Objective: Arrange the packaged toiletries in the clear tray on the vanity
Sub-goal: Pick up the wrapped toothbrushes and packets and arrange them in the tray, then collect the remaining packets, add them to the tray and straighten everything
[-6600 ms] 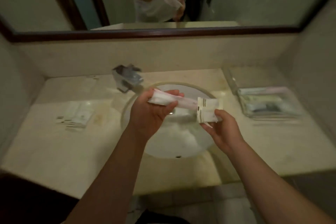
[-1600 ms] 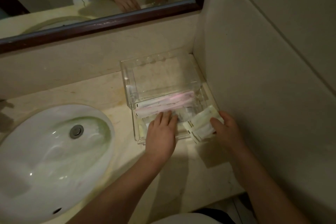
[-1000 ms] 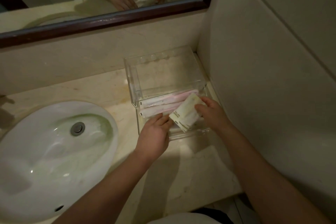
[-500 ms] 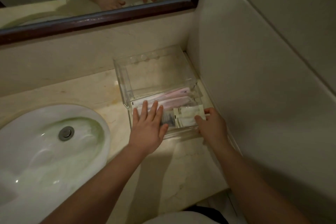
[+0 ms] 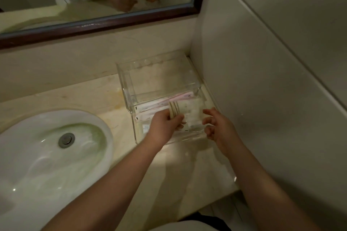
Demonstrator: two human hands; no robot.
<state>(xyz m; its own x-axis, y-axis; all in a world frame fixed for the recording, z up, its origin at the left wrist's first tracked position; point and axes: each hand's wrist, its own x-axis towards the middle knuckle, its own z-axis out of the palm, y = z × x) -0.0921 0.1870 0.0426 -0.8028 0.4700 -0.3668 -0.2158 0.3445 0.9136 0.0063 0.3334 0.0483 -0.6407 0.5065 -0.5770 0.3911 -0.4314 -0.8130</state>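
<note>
Vanity top (image 5: 90,99): over the clear tray (image 5: 122,78), left hand (image 5: 165,124) now pinches the pale packet (image 5: 189,108); right hand (image 5: 218,127), released, hangs loosely curled

A bathroom: white sink (image 5: 54,154) in marble vanity (image 5: 62,95) (framed mirror (image 5: 105,24) above).

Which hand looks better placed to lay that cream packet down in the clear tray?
Likely left. The left hand grips the cream packet by its striped end over the clear tray; the right hand hangs beside it with curled fingers, holding nothing.
</note>
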